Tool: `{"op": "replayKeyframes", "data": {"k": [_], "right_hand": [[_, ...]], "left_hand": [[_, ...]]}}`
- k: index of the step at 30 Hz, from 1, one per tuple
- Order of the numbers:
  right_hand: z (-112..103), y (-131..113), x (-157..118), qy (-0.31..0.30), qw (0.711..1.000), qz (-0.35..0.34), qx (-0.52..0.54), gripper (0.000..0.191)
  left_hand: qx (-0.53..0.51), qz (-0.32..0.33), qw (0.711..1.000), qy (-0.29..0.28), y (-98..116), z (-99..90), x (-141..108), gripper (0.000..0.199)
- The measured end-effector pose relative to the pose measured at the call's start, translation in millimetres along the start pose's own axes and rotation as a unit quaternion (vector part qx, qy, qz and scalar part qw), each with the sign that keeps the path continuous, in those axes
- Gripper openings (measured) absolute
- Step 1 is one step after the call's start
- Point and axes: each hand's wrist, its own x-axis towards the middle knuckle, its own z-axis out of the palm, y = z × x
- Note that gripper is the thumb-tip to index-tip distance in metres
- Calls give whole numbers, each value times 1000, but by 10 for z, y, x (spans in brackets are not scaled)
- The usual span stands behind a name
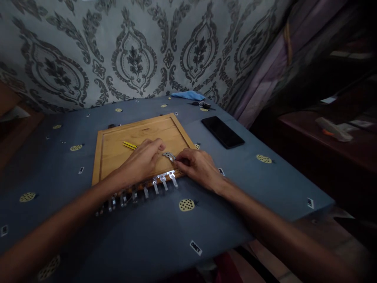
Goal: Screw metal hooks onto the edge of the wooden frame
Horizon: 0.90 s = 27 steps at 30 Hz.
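My right hand (196, 165) is closed, thumb and fingertips pinching the near end of a small shiny metal clip-like piece (169, 156) over the wooden board (147, 127). My left hand (145, 157) is above the board, just left of that piece, with its fingers curled in; whatever they hold is hidden. A slim yellow and black two-pronged tool (129, 145) sticks out on the far side of the left hand; I cannot tell whether it is gripped or lies on the board. Several similar metal pieces (163, 181) stand in a row along the board's front edge, partly behind my left forearm.
A black phone (223, 132) lies right of the board. Keys (203, 105) and a blue cloth (188, 95) are at the back of the table (235, 177), which has a pineapple-print cover. The patterned wall (165, 51) rises behind; a curtain (265, 78) hangs at right.
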Motion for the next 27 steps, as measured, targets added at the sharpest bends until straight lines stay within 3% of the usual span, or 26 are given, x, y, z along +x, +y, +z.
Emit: {"op": "replayKeyframes", "data": {"k": [5,18,27], "right_hand": [[-32,-1,-107,21,1000,-5,23,8],[95,55,-680,121,985,-78,94,12],[114,65,-768,120,985,-100,70,15]], "left_hand": [[12,13,1000,-19,47,83,81,24],[-28,44,995,-87,241,215,-91,25],[-48,30,993,-100,334,199,-148,20]]}}
